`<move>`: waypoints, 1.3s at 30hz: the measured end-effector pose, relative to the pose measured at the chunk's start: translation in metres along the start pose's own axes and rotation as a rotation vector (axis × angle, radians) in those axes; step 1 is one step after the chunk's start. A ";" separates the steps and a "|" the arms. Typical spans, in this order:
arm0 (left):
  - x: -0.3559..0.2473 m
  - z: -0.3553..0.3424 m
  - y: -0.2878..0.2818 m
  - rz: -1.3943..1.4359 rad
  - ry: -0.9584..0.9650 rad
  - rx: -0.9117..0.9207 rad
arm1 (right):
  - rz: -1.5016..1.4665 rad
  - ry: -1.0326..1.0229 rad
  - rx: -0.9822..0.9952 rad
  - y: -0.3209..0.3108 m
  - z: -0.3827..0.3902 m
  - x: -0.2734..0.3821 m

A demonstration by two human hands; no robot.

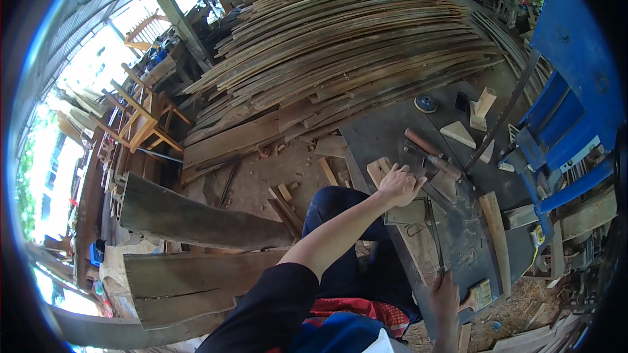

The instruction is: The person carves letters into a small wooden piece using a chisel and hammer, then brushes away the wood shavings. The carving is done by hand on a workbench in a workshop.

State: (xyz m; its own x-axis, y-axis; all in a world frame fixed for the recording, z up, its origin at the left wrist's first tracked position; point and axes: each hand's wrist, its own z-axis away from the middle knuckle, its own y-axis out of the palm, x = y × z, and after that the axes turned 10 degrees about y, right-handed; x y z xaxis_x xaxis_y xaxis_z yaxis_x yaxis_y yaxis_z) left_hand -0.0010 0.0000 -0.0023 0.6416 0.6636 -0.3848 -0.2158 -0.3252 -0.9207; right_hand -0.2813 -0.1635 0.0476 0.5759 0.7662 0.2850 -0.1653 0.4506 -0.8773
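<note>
A pale wooden board (418, 246) lies along the near left side of the dark worktable (468, 235). My left hand (400, 186) presses on its far part, fingers bent over the wood. In the lower right, my right hand (445, 295) is closed round the near end of a long, thin dark metal tool (434, 238), perhaps a file. This tool slants away over the board toward my left hand. Beneath it, curved lines are marked on the wood. A thin rectangular piece (407, 212) lies across the board just nearer than my left hand.
Wooden-handled tools (432, 152), wood offcuts (458, 134) and a round dark disc (425, 103) lie farther back. A brush (479, 294), a curved wooden piece (495, 242) and a tape measure (538, 235) are right. Blue machinery (569, 117) stands there. Stacked planks (353, 46) fill the background.
</note>
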 end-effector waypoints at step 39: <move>0.000 0.000 0.006 -0.056 -0.024 -0.056 | -0.109 -0.100 -0.097 0.007 -0.009 -0.001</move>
State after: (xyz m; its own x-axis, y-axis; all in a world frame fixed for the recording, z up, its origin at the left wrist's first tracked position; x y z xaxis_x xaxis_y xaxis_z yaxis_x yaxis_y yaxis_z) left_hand -0.0026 -0.0022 -0.0081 0.6337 0.6975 -0.3345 -0.1375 -0.3240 -0.9360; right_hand -0.2761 -0.1651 0.0381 0.5030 0.7591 0.4132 -0.0257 0.4910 -0.8708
